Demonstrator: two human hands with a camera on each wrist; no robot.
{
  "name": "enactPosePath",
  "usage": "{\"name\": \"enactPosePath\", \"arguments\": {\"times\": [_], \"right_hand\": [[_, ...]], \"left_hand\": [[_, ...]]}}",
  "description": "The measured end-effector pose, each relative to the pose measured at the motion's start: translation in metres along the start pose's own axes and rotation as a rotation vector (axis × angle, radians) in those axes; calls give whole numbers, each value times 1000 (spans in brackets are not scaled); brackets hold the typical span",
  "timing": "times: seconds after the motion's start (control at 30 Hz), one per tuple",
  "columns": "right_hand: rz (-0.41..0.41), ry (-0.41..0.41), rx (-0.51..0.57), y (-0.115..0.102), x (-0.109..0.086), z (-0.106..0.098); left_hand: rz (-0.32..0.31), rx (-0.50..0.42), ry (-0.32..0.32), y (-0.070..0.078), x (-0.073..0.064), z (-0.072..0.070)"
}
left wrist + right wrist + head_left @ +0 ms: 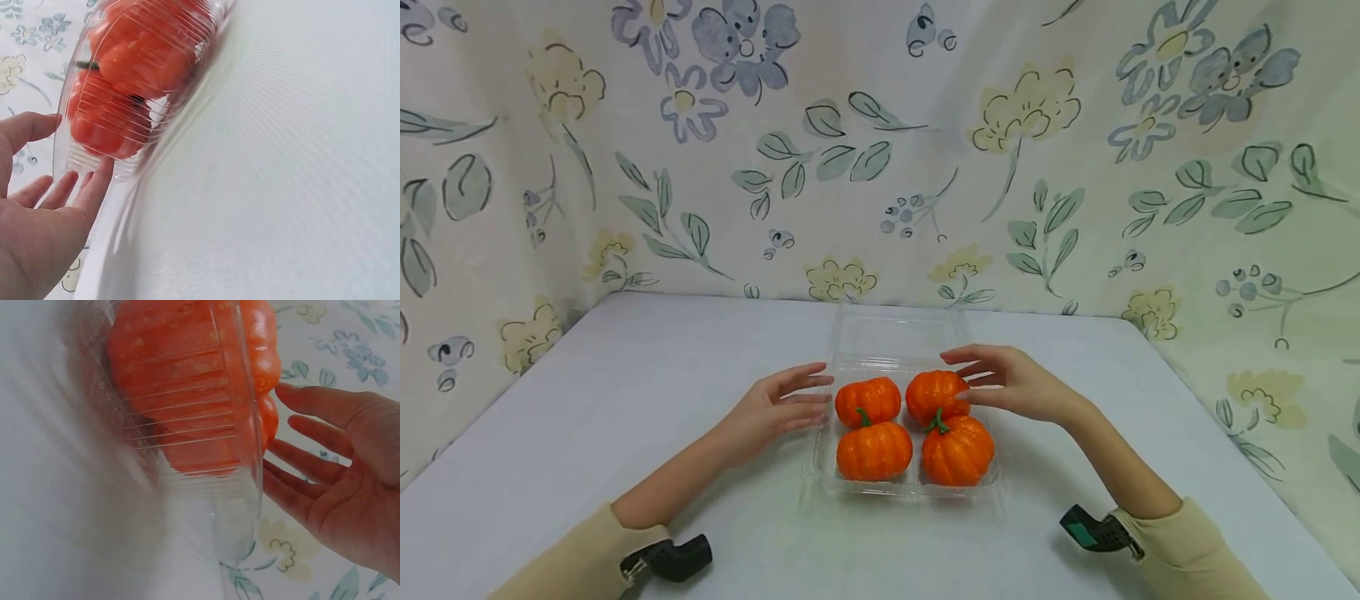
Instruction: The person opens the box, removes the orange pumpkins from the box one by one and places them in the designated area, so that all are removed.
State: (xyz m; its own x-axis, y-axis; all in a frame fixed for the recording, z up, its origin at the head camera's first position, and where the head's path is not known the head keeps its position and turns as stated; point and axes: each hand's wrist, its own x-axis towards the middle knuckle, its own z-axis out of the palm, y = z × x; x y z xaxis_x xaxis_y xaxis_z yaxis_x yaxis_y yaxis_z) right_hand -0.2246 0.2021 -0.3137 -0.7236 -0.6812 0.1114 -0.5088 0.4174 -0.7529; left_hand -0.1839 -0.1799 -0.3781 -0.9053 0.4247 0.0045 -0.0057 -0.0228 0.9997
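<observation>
A clear plastic clamshell box (917,492) lies on the table with its lid (891,337) folded back. Several small orange pumpkins with green stems sit in it, among them the back left pumpkin (868,400), back right pumpkin (936,396) and front right pumpkin (958,452). My left hand (767,412) is at the box's left side, fingers extended, fingertips at the wall. Over the right rim, my right hand (1018,385) has loosely extended fingers beside the back right pumpkin; whether they touch it I cannot tell. Neither hand grips anything.
A white cloth-covered table (647,375) extends around the box. Behind it and along the sides hangs a floral curtain (865,208). Dark wrist-worn devices sit at the left cuff (580,558) and the right cuff (1195,550).
</observation>
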Motion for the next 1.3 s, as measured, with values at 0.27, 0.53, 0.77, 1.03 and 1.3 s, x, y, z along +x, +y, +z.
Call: {"name": "enactPosePath", "arguments": {"times": [0.27, 0.53, 0.77, 1.03, 1.3], "right_hand": [[-13, -13, -35, 5, 3, 5], [-29, 11, -57, 6, 7, 12], [-21, 42, -79, 6, 5, 15], [-12, 61, -111, 4, 6, 15], [-5, 107, -108, 4, 4, 11]], "left_hand": [[-54, 15, 20, 4, -2, -1], [-92, -7, 54, 9, -5, 2], [-112, -30, 60, 10, -4, 5], [-120, -48, 56, 8, -3, 4], [-120, -66, 44, 7, -3, 4]]}}
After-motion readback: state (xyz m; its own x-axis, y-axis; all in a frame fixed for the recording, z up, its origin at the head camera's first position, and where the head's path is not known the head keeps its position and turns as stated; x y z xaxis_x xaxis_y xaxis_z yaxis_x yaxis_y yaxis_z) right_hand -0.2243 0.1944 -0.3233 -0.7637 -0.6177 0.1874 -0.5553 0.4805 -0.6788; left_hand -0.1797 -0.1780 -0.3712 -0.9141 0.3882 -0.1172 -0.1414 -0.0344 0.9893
